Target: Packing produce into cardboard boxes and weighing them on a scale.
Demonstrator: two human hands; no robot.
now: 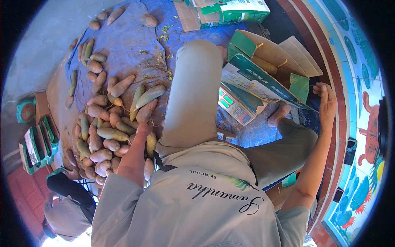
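Fingers of the right hand (328,101) curled beside the carton (257,78), the left hand (144,129) touched the vegetables (112,134); neither grip could be told, so gentle lifting seemed wisest

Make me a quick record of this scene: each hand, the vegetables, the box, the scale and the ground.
Left hand: down at the heaped vegetables; grip unclear
Right hand: beside the right end of the open cardboard box; contact unclear
Vegetables: elongated, brown and green; heaped on the person's left, others scattered beyond
Box: tilted, at least one brownish vegetable inside
Scale: green display lit; partly hidden by the box
Ground: blue sheet, soiled in places
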